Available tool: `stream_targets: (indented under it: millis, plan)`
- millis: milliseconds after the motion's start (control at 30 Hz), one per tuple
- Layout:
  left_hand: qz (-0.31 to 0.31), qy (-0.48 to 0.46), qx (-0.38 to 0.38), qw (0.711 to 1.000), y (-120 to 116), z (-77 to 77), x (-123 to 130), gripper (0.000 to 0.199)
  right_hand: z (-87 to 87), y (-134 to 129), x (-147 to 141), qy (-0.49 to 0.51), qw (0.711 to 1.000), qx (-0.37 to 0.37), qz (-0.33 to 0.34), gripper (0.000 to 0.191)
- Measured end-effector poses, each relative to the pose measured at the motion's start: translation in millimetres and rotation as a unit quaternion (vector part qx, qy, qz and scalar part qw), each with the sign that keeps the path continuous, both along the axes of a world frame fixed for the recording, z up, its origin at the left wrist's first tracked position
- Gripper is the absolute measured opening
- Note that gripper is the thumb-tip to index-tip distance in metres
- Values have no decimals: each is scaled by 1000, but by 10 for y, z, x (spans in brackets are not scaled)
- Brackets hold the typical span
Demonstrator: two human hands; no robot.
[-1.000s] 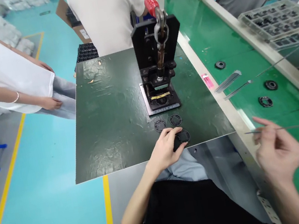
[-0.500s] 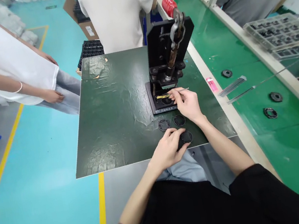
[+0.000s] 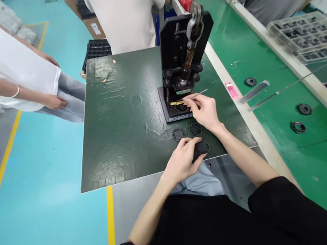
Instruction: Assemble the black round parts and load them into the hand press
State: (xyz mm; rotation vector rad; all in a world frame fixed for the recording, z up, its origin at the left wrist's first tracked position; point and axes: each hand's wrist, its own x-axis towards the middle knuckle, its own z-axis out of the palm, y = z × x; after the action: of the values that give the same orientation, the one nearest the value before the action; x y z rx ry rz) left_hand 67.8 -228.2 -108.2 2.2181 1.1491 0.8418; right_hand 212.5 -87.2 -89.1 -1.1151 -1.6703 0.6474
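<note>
Two hands at the desk (image 3: 129, 145). Right hand (image 3: 204, 112) pinches a thin metal pick (image 3: 201, 92) between thumb and fingers, its tip over the black hand press (image 3: 180, 47) base. Left hand (image 3: 182, 162) curls over a black ring (image 3: 202, 147); second ring (image 3: 195, 129) and third ring (image 3: 178, 134) lie just beyond.

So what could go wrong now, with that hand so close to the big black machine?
The right hand, pinching a thin metal pick, is right beside the black metal press, so its fingers might get pinched if the press came down. The round black part under the left hand lies near the edge of the dark green mat and could slide off.
</note>
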Motion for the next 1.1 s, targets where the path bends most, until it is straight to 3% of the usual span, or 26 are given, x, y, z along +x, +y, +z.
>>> stream_targets:
  millis: [167,300,400,600,1100]
  plan:
    - [11,-15,-6,1000,-8,-11,-7,46,44,-566,238,81,993,-12,-90,28]
    - [25,-24,-11,999,-15,-28,-16,49,-62,-1115,381,51,991,-86,-94,32]
    - [31,-30,-11,999,-12,-31,-19,51,-171,-1323,372,-2,993,-79,-85,26]
    - [38,-38,-31,998,-1,-20,-17,54,-233,-1307,290,-77,994,16,-71,19]
    - [56,-53,-43,996,19,-61,-8,65,-234,-1287,269,-154,984,78,-36,17]
